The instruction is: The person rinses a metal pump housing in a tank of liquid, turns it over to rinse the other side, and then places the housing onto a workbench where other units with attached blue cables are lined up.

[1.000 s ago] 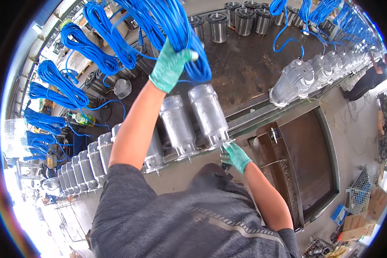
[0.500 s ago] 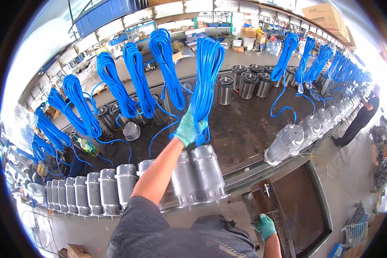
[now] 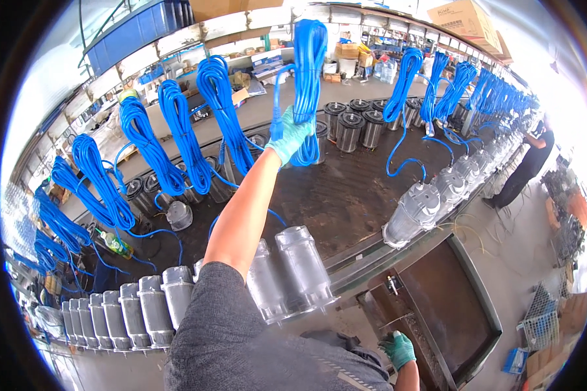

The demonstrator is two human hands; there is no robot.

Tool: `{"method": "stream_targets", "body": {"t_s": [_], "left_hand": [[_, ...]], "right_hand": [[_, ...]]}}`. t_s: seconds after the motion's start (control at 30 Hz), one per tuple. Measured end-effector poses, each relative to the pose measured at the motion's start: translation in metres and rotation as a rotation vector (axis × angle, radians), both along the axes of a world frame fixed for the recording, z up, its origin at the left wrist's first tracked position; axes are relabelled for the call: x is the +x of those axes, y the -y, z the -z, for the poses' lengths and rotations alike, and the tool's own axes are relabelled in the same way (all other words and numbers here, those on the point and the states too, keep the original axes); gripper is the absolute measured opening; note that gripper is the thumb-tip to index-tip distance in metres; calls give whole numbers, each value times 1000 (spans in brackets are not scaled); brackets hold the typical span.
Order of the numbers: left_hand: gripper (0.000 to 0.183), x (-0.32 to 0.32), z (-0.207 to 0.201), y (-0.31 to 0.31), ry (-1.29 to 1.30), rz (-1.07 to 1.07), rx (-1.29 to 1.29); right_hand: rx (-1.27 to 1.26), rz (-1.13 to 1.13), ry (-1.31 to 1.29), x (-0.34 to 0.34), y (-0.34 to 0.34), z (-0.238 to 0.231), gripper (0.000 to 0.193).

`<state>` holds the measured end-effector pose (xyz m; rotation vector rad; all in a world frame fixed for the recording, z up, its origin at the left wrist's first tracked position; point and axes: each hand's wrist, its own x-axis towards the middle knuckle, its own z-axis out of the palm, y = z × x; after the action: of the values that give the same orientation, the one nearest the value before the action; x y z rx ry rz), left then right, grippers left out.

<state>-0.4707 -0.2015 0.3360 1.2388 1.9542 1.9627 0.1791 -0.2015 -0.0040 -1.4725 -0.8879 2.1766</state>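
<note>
My left hand (image 3: 292, 135), in a green glove, is raised at arm's length. It grips the lower part of a hanging coil of blue cable (image 3: 310, 65). A loose end of the cable hangs beside that hand. My right hand (image 3: 399, 350), also gloved in green, is low beside the metal frame, its fingers loosely bent and apart, with nothing visible in them. Below my left arm, silvery metal housings (image 3: 304, 264) stand in a row along the bench's near edge; the arm hides part of the row.
More blue coils (image 3: 225, 107) hang to both sides above the dark bench top (image 3: 332, 195). Dark-topped cylinders (image 3: 351, 129) stand behind. A brown metal tray (image 3: 447, 313) is at lower right. Another person (image 3: 525, 163) stands at far right. A green bottle (image 3: 114, 243) is at left.
My left hand has moved up and away with the blue cable coil still in its grip. The view has shifted a little. My right hand stays low by the frame.
</note>
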Motion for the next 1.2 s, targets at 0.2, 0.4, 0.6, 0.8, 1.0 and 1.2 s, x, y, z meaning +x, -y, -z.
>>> {"method": "stream_targets", "body": {"t_s": [0.2,0.4,0.6,0.8,1.0,1.2], "left_hand": [[30,35,19,-15,278,293,232],[35,7,70,-25,574,275,290],[43,-19,105,-37,149,-47,70],[45,-61,116,-24,-23,-88,101],[42,-18,64,-19,-119,-135,118],[36,18,-4,-28,53,94,287]], "right_hand": [[69,72,30,16,4,1,29],[15,104,24,24,14,-6,29],[-3,211,-3,31,17,-9,24],[-20,245,-9,38,26,0,31],[-64,231,54,61,27,5,34],[-21,129,99,30,17,-26,27]]}}
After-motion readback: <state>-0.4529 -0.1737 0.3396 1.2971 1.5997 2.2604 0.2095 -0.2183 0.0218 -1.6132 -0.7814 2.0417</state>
